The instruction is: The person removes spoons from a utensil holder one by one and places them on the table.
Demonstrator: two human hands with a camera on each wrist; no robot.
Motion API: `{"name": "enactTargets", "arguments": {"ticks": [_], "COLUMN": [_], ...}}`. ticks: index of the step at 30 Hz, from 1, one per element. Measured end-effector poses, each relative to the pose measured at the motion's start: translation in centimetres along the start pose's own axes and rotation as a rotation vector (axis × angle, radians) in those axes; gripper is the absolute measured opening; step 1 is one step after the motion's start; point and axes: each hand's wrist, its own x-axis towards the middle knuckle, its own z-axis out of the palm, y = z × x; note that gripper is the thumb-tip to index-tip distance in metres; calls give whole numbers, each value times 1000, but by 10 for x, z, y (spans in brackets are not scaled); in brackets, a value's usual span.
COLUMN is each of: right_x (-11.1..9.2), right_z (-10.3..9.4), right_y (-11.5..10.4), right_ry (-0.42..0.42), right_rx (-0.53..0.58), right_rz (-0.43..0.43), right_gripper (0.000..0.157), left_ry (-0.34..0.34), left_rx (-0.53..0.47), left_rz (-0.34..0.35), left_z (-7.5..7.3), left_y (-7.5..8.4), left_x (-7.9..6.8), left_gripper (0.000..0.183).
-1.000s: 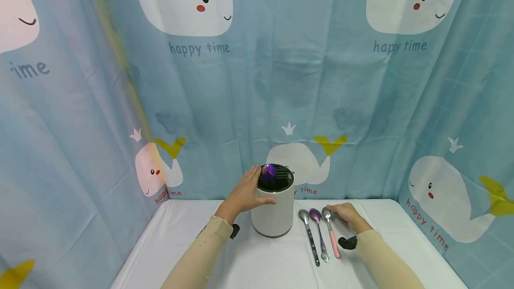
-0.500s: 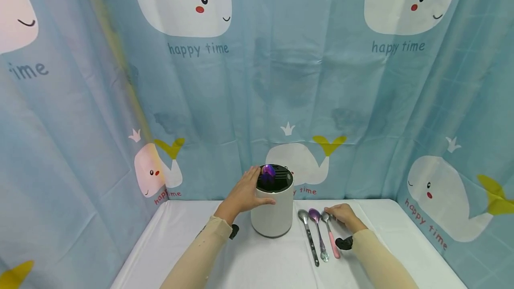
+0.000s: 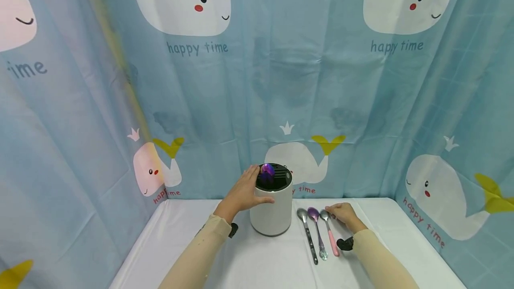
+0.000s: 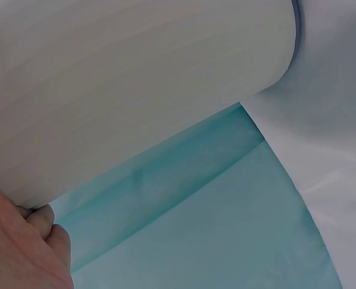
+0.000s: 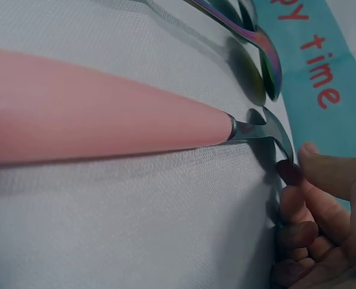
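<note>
Pinching pink-handled spoon point(image 3: 331, 234) by bowl tip: right grip point(image 3: 344, 214). Spoon on desk point(image 3: 261, 266), near purple spoon point(image 3: 313, 213). Left grip point(image 3: 242, 196) round white utensil holder point(image 3: 273, 217). Shallow edge hold could slip.

— What's standing on that white-covered table point(image 3: 257, 262)?
— I've got a white canister point(image 3: 271, 217) upright in front of me.
— And to its right?
— Side by side, bowls pointing away from me, lie a black-handled spoon point(image 3: 308, 237) nearest the canister, a purple spoon point(image 3: 319, 233) in the middle and a pink-handled spoon point(image 3: 331, 237) outermost.
</note>
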Motion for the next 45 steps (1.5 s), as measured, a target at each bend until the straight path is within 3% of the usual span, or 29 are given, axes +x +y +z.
{"name": "enactTargets", "arguments": {"ticks": [12,17,23,29,34,45], "right_x": [-5,-9,-16,-24,-32,-49], "right_z": [-14,-18,-17,-17,-17,-4], "right_y": [-1,-13,-46,-91,-125,-170], "right_ry": [-80,-41,-38,-54,-58,-113], "right_rx": [48,-11,2,63,117,240], "right_rz": [-48,-94,-232,-315,-396,-656], "right_gripper": [30,34,41,40,34,18], "left_ry": [-2,-8,-7,-6,2,7], "left_rx": [8,16,12,2,-1,-11], "left_rz": [7,5,1,6,0,-2], "left_z": [-1,-1,1,0,-2,0], "left_y": [0,0,0,1,1,1], "left_x": [0,-1,-2,-2,-1,0], "left_gripper": [127,127,127,127,128,128]}}
